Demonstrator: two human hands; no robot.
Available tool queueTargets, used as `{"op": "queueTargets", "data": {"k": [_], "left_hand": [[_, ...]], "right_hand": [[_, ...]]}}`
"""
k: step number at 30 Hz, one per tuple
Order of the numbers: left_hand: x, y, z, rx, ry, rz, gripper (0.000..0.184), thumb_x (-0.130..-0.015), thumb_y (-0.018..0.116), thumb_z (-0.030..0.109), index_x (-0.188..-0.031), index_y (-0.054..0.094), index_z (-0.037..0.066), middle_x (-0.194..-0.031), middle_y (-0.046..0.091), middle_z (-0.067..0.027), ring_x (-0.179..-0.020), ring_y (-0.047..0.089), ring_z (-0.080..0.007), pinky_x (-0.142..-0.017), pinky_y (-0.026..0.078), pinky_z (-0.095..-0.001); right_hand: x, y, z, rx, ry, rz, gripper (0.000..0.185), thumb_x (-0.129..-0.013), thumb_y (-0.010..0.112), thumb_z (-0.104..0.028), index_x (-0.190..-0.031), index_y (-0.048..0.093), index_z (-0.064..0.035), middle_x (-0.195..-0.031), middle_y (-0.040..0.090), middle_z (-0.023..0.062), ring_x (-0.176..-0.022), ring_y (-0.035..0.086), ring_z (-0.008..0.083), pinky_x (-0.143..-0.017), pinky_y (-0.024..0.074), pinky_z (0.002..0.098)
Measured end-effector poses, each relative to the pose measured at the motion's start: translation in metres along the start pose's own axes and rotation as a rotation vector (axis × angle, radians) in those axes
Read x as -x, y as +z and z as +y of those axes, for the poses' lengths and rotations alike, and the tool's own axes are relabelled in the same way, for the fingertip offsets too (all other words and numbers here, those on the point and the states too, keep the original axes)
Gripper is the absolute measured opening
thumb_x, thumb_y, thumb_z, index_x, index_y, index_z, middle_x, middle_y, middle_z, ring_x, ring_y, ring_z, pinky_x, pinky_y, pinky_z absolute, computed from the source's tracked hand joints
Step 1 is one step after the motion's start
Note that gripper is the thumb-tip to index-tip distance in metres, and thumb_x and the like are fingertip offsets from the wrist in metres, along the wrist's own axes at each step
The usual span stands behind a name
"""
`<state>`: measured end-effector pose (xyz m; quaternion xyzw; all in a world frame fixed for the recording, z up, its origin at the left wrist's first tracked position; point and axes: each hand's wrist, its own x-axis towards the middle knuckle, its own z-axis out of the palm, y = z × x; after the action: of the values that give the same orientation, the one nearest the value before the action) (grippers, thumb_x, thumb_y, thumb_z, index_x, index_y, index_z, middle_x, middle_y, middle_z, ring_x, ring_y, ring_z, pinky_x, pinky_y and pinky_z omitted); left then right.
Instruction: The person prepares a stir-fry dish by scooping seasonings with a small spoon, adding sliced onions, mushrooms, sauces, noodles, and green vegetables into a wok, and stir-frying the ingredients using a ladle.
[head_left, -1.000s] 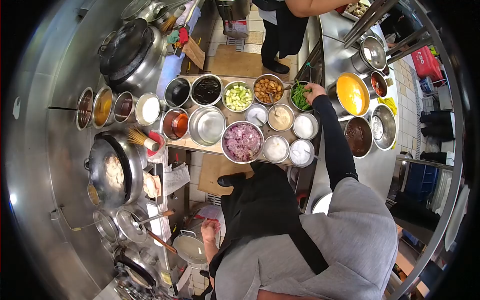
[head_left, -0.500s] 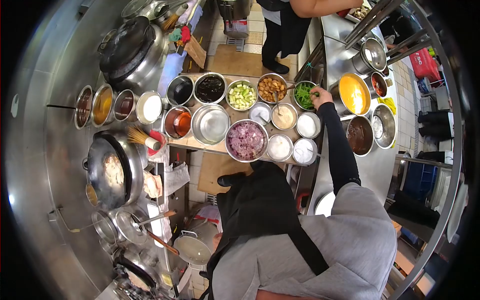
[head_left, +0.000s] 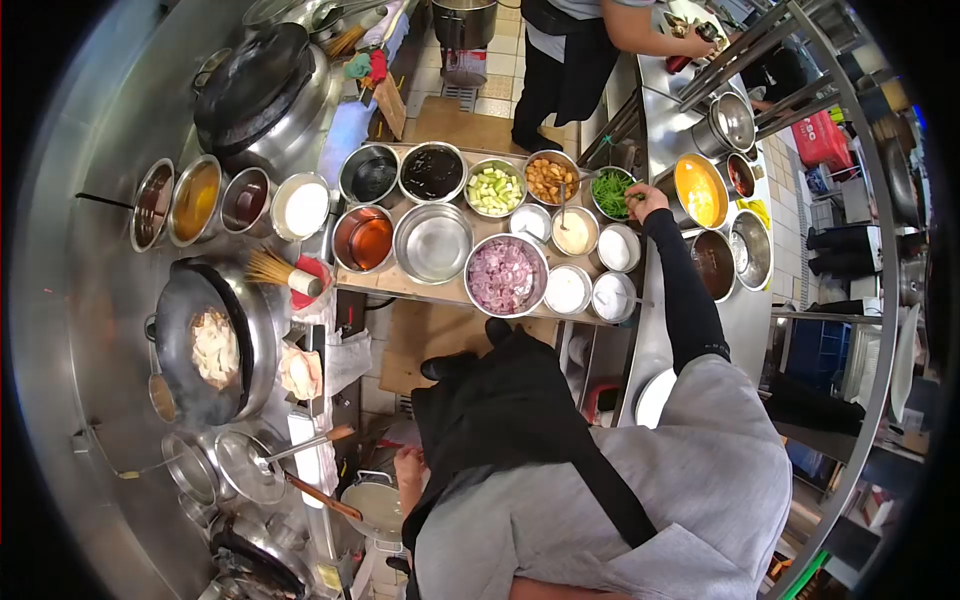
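At the right end of the ingredient board [head_left: 420,290], my right hand [head_left: 648,202] pinches something at the edge of a metal bowl of green strips [head_left: 610,190]; the fingertips meet the greens. Low beside my apron hangs my left hand [head_left: 409,466], its fingers too small to read, near a pot [head_left: 375,508]. Bowls of chopped red onion [head_left: 504,275], cut green vegetable [head_left: 494,189], brown pieces [head_left: 549,179] and white powders [head_left: 568,289] stand close together. Pale food [head_left: 214,348] lies in a wok [head_left: 180,310] on the left.
Another person [head_left: 570,60] stands beyond the board, a hand over the far end of the steel counter [head_left: 655,330]. A bowl of yellow liquid [head_left: 701,192] and a dark sauce bowl [head_left: 712,265] stand on it. A bamboo brush [head_left: 285,273] lies by the wok.
My right hand has gone from over the greens to the bowl's right edge. My left hand slipped mostly behind the apron, then reappeared. The other person's hand has come into view.
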<state>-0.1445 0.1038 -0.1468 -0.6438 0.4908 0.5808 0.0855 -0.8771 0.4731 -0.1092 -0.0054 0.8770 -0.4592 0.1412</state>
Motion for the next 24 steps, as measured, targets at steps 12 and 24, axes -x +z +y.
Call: {"op": "queueTargets", "data": {"k": [12,24], "left_hand": [[-0.071,-0.059,-0.076,0.116,0.058,-0.066,0.023,-0.09,0.06,0.012,-0.105,0.069,-0.003,-0.092,0.071,-0.0095,-0.076,0.066,-0.0186,-0.064,0.052,-0.0334],[-0.041,-0.038,-0.124,0.499,-0.096,0.234,0.026,-0.09,0.059,0.013,-0.107,0.068,-0.003,-0.09,0.07,-0.0118,-0.07,0.064,-0.0189,-0.055,0.049,-0.0341]], "right_hand": [[0.064,-0.017,-0.09,-0.31,-0.165,0.216,0.016,-0.092,0.069,-0.005,-0.108,0.068,-0.0015,-0.084,0.068,0.0078,-0.065,0.067,0.016,-0.061,0.0598,0.0301],[0.254,0.303,-0.456,-0.694,-0.601,-0.671,0.02,-0.094,0.068,0.0,-0.114,0.066,0.0014,-0.096,0.069,0.0098,-0.072,0.065,0.0147,-0.067,0.0567,0.0291]]}}
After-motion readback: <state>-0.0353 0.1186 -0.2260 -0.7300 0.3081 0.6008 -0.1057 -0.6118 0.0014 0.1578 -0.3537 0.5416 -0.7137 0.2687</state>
